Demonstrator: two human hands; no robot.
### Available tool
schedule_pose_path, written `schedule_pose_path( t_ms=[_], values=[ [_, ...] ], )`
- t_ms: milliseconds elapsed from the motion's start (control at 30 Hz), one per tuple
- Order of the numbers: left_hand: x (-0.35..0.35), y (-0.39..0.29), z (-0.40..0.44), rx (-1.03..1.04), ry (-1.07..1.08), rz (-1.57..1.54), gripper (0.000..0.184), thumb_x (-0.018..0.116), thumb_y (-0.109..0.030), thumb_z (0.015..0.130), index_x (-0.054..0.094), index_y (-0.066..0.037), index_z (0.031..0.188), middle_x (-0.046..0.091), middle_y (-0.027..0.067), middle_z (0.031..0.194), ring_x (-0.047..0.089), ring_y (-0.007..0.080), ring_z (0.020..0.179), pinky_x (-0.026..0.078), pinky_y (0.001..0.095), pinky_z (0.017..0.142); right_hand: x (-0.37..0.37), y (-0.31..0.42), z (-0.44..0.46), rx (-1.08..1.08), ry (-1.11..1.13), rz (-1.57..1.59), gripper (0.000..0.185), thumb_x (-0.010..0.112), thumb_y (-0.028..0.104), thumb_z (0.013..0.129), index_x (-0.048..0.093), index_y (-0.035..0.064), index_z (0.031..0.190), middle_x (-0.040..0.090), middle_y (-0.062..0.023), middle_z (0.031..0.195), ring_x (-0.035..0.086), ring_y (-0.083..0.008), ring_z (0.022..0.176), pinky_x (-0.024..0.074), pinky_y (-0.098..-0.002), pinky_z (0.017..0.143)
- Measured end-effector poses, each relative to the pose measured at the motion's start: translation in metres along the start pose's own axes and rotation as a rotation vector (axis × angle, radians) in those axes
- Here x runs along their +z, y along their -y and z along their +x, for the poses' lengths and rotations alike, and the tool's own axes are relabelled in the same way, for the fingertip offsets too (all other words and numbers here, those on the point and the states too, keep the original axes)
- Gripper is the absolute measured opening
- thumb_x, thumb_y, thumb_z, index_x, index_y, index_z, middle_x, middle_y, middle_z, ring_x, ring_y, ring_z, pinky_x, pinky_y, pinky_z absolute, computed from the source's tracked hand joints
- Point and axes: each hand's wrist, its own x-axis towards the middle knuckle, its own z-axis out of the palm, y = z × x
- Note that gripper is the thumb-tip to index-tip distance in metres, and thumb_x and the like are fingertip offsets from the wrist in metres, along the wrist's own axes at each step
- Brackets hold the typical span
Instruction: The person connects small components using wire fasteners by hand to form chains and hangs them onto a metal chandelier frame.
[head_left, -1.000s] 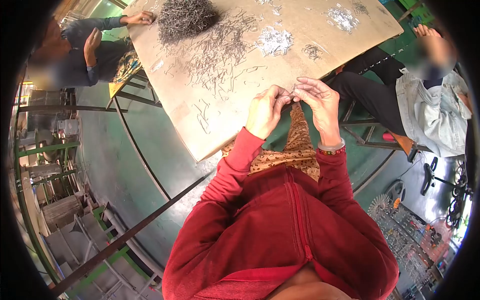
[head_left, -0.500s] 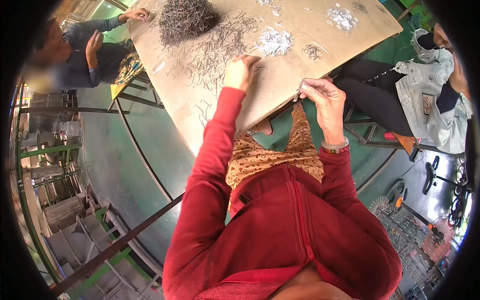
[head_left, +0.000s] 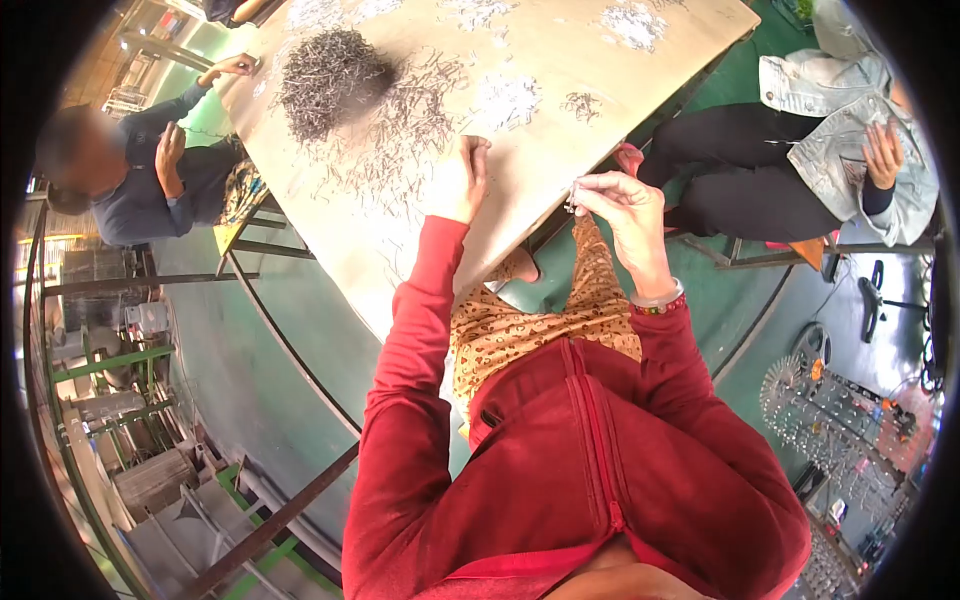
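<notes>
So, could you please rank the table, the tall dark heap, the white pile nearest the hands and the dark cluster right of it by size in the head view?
1. Table
2. Tall dark heap
3. White pile
4. Dark cluster

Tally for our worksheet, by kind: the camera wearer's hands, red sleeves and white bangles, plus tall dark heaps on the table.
Hands (left hand, right hand): 2
Red sleeves: 2
White bangle: 1
Tall dark heap: 1
Total: 6

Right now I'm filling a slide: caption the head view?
Left hand by scattered wire pieces on a table, right hand pinching something small.
</notes>
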Motion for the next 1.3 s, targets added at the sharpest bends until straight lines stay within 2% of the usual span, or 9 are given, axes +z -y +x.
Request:
schedule_pose_path(
  t_ms=[133, 433, 567, 667, 767, 867, 967, 1200, 1300],
  values=[
    [-0.002, -0.064, -0.026, -0.249, 0.192, -0.66, 0.015, 0.058, -0.009, 0.088, 0.057, 0.004, 0.097, 0.061, 0.0088, 0.085, 0.061, 0.0145, 0.077, 0.05, 0.0257, 0.072, -0.001, -0.001, -0.001, 0.008, -0.018, -0.038, 0.013, 0.064, -0.002, 0.078, 0.065, -0.0068, 0.09, 0.065, -0.0082, 0.076, 0.061, -0.0114, 0.067, 0.0499, -0.023, 0.065],
    [0.013, -0.108, -0.05, -0.239, 0.103, -0.606, 0.019, 0.064, -0.015, 0.085, 0.058, 0.0, 0.095, 0.06, 0.0072, 0.098, 0.059, 0.0135, 0.086, 0.048, 0.0276, 0.078, 0.005, -0.002, -0.004, -0.022, -0.033, -0.042, 0.013, 0.064, -0.002, 0.079, 0.064, -0.0076, 0.092, 0.065, -0.0091, 0.082, 0.061, -0.0121, 0.07, 0.0497, -0.0232, 0.067],
    [0.02, -0.113, -0.056, -0.249, -0.003, -0.798, 0.015, 0.055, -0.01, 0.09, 0.053, 0.0, 0.101, 0.061, 0.0092, 0.097, 0.058, 0.0146, 0.09, 0.046, 0.028, 0.083, 0.01, -0.006, -0.004, -0.092, 0.004, -0.094, 0.013, 0.064, -0.003, 0.08, 0.065, -0.0052, 0.093, 0.064, -0.0077, 0.085, 0.06, -0.0117, 0.071, 0.0495, -0.0222, 0.066],
    [0.02, -0.11, -0.055, -0.153, -0.096, -0.787, 0.008, 0.049, -0.001, 0.091, 0.052, 0.002, 0.097, 0.06, 0.0093, 0.091, 0.059, 0.0118, 0.074, 0.049, 0.0235, 0.067, 0.009, -0.008, 0.003, -0.115, 0.01, -0.149, 0.016, 0.065, -0.002, 0.079, 0.065, -0.0039, 0.095, 0.063, -0.008, 0.089, 0.06, -0.011, 0.073, 0.0494, -0.022, 0.066],
    [0.013, -0.105, -0.059, -0.261, -0.07, -0.665, 0.01, 0.052, -0.009, 0.091, 0.051, 0.0, 0.095, 0.061, 0.0098, 0.095, 0.059, 0.0119, 0.061, 0.049, 0.0232, 0.056, 0.008, -0.01, 0.032, -0.103, 0.009, -0.354, 0.017, 0.064, -0.002, 0.08, 0.065, -0.0038, 0.096, 0.064, -0.0067, 0.09, 0.06, -0.01, 0.074, 0.0488, -0.0212, 0.067],
    [0.007, -0.106, -0.064, -0.311, -0.049, -0.691, 0.01, 0.051, -0.009, 0.091, 0.05, 0.001, 0.095, 0.061, 0.0099, 0.093, 0.054, 0.0097, 0.042, 0.043, 0.0201, 0.038, 0.02, -0.04, 0.087, -0.185, 0.247, -0.617, 0.017, 0.059, 0.002, 0.081, 0.065, -0.0021, 0.097, 0.064, -0.0104, 0.09, 0.061, -0.019, 0.081, 0.0485, -0.0286, 0.075],
    [0.006, -0.1, -0.072, -0.32, -0.046, -0.697, 0.01, 0.051, -0.008, 0.091, 0.049, 0.001, 0.095, 0.06, 0.0097, 0.093, 0.057, 0.0114, 0.046, 0.045, 0.0205, 0.04, 0.014, -0.092, 0.139, -0.544, 0.408, -1.121, 0.025, 0.058, -0.001, 0.075, 0.063, 0.0004, 0.099, 0.064, -0.0158, 0.093, 0.06, -0.0288, 0.085, 0.0476, -0.0355, 0.076],
    [0.001, -0.094, -0.082, -0.331, -0.041, -0.682, 0.009, 0.051, -0.007, 0.091, 0.05, 0.0, 0.097, 0.061, 0.0104, 0.094, 0.061, 0.0147, 0.053, 0.048, 0.0217, 0.045, 0.011, -0.093, 0.15, -0.57, 0.488, -1.171, 0.027, 0.054, -0.001, 0.076, 0.061, -0.0006, 0.102, 0.062, -0.0191, 0.094, 0.058, -0.0339, 0.088, 0.0479, -0.0375, 0.078],
    [-0.003, -0.096, -0.074, -0.209, -0.095, -0.443, 0.009, 0.054, -0.008, 0.089, 0.053, 0.0, 0.095, 0.065, 0.0088, 0.087, 0.063, 0.016, 0.074, 0.049, 0.0264, 0.065, 0.022, -0.055, 0.116, -0.129, 0.393, -0.706, 0.024, 0.059, 0.001, 0.08, 0.062, -0.0027, 0.104, 0.066, -0.0136, 0.092, 0.064, -0.0201, 0.08, 0.0504, -0.0291, 0.072]
  ],
)
